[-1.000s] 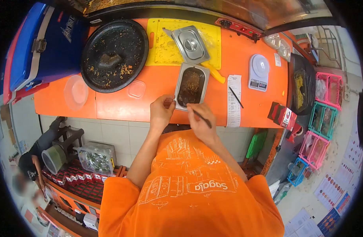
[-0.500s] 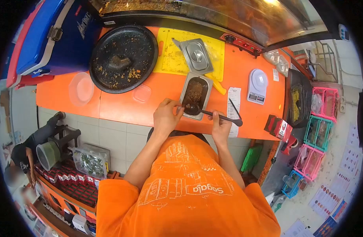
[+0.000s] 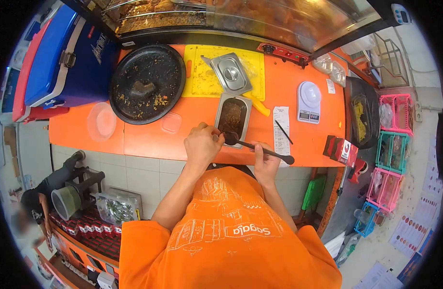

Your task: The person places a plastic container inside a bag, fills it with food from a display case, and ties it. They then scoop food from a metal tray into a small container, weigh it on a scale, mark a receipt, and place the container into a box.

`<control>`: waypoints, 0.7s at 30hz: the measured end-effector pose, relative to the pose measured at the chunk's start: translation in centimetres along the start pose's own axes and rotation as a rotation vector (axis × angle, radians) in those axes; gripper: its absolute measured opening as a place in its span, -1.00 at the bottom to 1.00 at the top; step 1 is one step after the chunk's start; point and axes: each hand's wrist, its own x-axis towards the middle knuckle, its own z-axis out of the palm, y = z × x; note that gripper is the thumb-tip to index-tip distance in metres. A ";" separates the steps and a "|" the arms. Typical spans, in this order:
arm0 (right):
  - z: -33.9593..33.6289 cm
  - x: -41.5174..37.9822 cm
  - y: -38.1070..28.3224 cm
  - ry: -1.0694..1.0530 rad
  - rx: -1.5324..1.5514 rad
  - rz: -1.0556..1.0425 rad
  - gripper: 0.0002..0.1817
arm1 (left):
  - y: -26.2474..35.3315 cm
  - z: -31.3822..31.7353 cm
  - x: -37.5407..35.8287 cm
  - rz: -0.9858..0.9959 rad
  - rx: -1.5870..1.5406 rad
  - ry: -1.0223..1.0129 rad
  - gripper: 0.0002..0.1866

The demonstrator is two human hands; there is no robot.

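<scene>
A black ladle (image 3: 271,153) is gripped near the middle of its handle by my right hand (image 3: 265,163), just off the lower right corner of the metal container. Its bowl lies over the near end of the metal container (image 3: 247,118), which holds dark brown food (image 3: 232,115). My left hand (image 3: 202,143) is at the container's near left corner, fingers drawn together beside the ladle's bowl; what they hold, if anything, is hidden. Behind the container, a steel lid (image 3: 232,73) rests on a yellow cutting board (image 3: 195,89), with a yellow handle (image 3: 258,104) beside it.
On the orange table (image 3: 149,144) are a black round tray (image 3: 154,103), a clear bowl (image 3: 101,121), a receipt (image 3: 281,130) with a black pen, a white scale (image 3: 309,101) and red boxes (image 3: 341,150). A blue cooler (image 3: 62,72) stands left. Another person (image 3: 45,185) is at lower left.
The camera view has shifted, so the table items appear lower. The ladle's bowl has moved toward the container's near left corner, close to my left fingers.
</scene>
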 end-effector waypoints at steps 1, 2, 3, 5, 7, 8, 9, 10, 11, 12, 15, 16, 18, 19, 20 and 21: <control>0.0 0.0 -0.2 0.005 0.003 -0.002 -0.78 | 0.0 0.0 0.0 0.006 0.002 -0.001 -0.83; 0.0 -0.1 -0.5 0.008 0.015 0.002 -0.78 | 0.1 -0.1 -0.1 0.002 -0.014 -0.013 -0.83; 0.1 -0.1 -0.7 0.009 0.026 0.005 -0.78 | 0.2 -0.2 -0.1 -0.002 -0.031 -0.024 -0.83; 0.1 -0.2 -0.9 0.020 0.033 -0.007 -0.78 | 0.5 -0.7 -0.2 -0.015 -0.038 -0.040 -0.83; 0.1 -0.2 -1.1 0.026 0.038 -0.021 -0.78 | 0.6 -0.8 -0.3 -0.030 -0.047 -0.053 -0.83; 0.1 -0.2 -1.1 0.027 0.032 -0.020 -0.78 | 0.5 -0.7 -0.3 -0.009 -0.065 -0.056 -0.84; 0.1 -0.3 -1.1 0.028 0.027 -0.020 -0.78 | 0.4 -0.8 -0.4 0.012 -0.083 -0.058 -0.84; 0.0 -0.2 -0.8 0.031 0.029 -0.024 -0.78 | 0.4 -1.1 -0.5 0.017 -0.082 -0.057 -0.84; -0.1 0.1 0.0 0.047 -0.016 -0.019 -0.77 | 0.5 -1.5 -0.5 0.024 -0.149 -0.075 -0.85; -0.2 0.6 0.6 0.067 -0.060 -0.016 -0.76 | 0.6 -1.9 -0.3 0.036 -0.216 -0.093 -0.86; -0.1 1.6 2.4 0.047 -0.343 -0.021 -0.81 | 0.4 -2.6 0.2 0.127 -0.213 -0.030 -0.88; 0.0 1.4 2.8 0.044 -0.342 -0.017 -0.81 | 0.5 -2.9 -0.1 0.123 -0.210 -0.030 -0.88; 0.7 2.1 3.7 0.022 -0.152 -0.055 -0.80 | 0.6 -3.8 0.3 0.157 -0.284 -0.066 -0.90; 0.7 2.0 4.1 0.018 -0.145 -0.054 -0.80 | 1.3 -5.0 0.1 0.154 -0.276 -0.064 -0.90; 0.5 2.1 4.5 -0.007 -0.183 -0.009 -0.77 | 2.3 -6.7 -0.3 0.159 -0.370 -0.076 -0.91; 0.5 2.6 4.9 -0.037 -0.217 0.023 -0.73 | 3.5 -9.0 -0.4 0.169 -0.460 -0.075 -0.92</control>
